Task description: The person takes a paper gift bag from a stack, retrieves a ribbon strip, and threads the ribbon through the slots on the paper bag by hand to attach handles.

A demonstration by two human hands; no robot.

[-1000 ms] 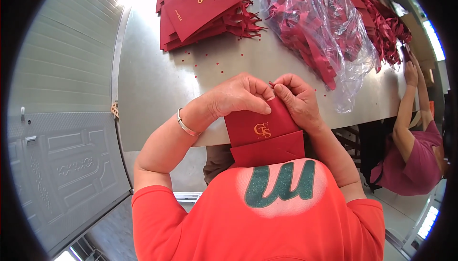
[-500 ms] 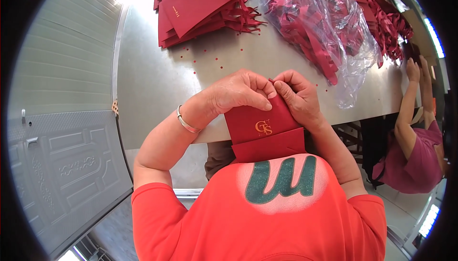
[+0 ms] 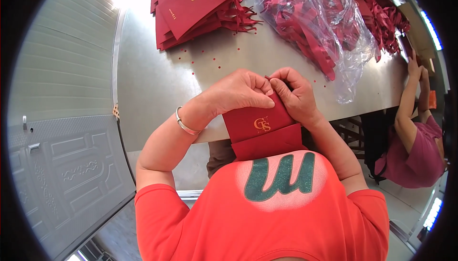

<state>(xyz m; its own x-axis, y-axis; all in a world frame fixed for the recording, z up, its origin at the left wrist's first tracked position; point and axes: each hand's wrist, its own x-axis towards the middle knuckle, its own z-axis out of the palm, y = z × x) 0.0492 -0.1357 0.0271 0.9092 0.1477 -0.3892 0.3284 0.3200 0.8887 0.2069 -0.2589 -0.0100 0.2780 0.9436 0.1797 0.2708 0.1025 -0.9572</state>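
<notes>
A dark red paper gift bag (image 3: 265, 134) with a gold emblem lies flat between my forearms, its folded lower end close to my chest. My left hand (image 3: 241, 89) curls over its upper edge, thumb and fingers pinched together. On the other side my right hand (image 3: 296, 98) grips the upper right corner between thumb and bent fingers. A small dark red tip pokes up where the fingertips of both hands meet; it is too small to tell what it is. My fingers hide the rest of the bag's top edge.
Finished-looking red gift bags (image 3: 191, 8) with ribbons are stacked at the far left of the metal table (image 3: 148, 84). A clear plastic bag (image 3: 353, 77) of red ribbons (image 3: 305, 37) lies beyond my hands. Small red dots dot the tabletop. A co-worker (image 3: 415, 151) works at right.
My hands keep nearly the same pinch on the gift bag, with only slight finger movement. The whole view has shifted a little. The co-worker's hands have moved slightly.
</notes>
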